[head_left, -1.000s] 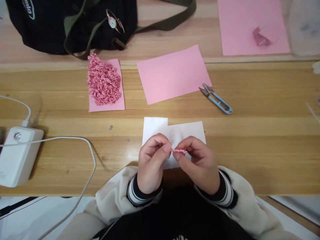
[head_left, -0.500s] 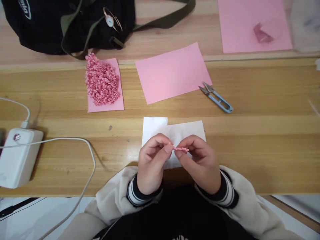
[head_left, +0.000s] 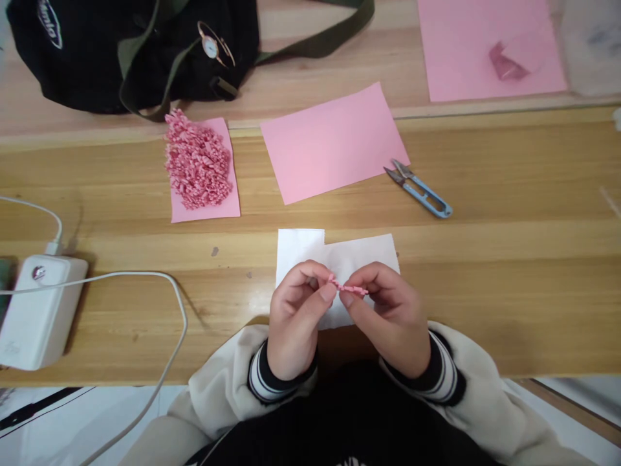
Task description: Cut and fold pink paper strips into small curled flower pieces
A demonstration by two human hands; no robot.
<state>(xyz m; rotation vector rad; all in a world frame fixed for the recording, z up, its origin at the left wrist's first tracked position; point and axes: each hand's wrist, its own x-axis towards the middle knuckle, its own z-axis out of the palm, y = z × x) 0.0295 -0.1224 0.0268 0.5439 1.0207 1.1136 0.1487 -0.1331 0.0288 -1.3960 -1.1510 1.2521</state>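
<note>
Between my two hands is a thin twisted pink paper strip (head_left: 356,290), its ends pinched at the fingertips. My left hand (head_left: 299,317) is closed on its left end, thumb against the forefinger. My right hand (head_left: 391,314) pinches it a little to the right, and a short crinkled end sticks out past the thumb. Under the hands lies a white paper sheet (head_left: 373,249), with part of it covered by my fingers. Farther off, a pile of similar twisted pink pieces (head_left: 198,165) rests on a small pink paper (head_left: 182,213).
Pink paper (head_left: 334,142) lies ahead, with blue thread snips (head_left: 420,189) at its corner. A white power bank (head_left: 43,310) and its cable (head_left: 177,304) are on the left. A black bag (head_left: 87,58) carrying a watch (head_left: 210,46) and more pink paper (head_left: 466,52) are at the back.
The hands stay almost in place, fingers still pinching. A bit more of the pink strip shows at the left fingertips. The whole view has shifted slightly.
</note>
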